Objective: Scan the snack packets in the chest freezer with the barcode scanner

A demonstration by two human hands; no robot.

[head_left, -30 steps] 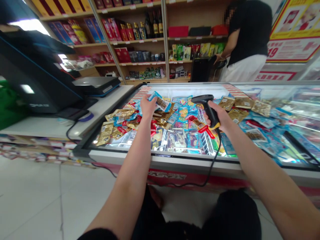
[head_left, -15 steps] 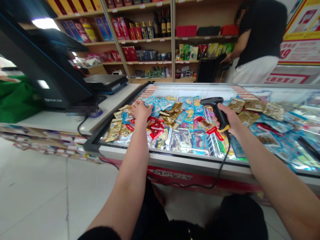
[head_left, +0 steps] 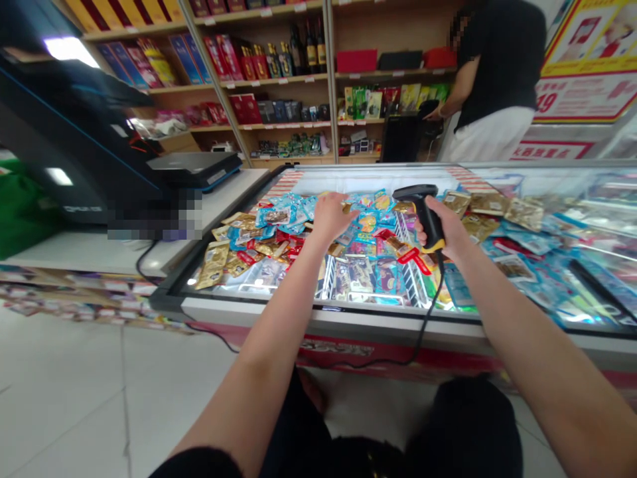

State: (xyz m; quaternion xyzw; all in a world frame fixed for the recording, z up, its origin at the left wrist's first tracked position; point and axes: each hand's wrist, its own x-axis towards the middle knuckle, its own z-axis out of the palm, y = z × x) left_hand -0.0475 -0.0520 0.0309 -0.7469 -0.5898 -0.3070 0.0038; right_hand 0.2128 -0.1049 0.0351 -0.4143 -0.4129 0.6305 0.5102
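My right hand (head_left: 445, 229) is wrapped round the grip of a black and yellow barcode scanner (head_left: 428, 222), held above the glass top of a display freezer (head_left: 348, 317). A black cable hangs down from its handle. Over the heap of small snack packets, my left hand (head_left: 331, 216) reaches out, thumb spread from the fingers; the fingertips are partly hidden. Beside it lie blue packets (head_left: 279, 216), and gold packets (head_left: 213, 264) sit further left. A red and gold packet (head_left: 398, 247) rests between my hands.
On the left counter (head_left: 149, 255) stand a dark checkout machine (head_left: 89, 153) and a flat scale (head_left: 199, 169). More packets (head_left: 490, 202) lie on the right side of the glass. Behind the freezer, a person (head_left: 497, 73) in a black top stands by shelves (head_left: 279, 81).
My left hand has moved right across the heap, away from the blue packets at left. The view has shifted slightly; the scanner stays in my right hand.
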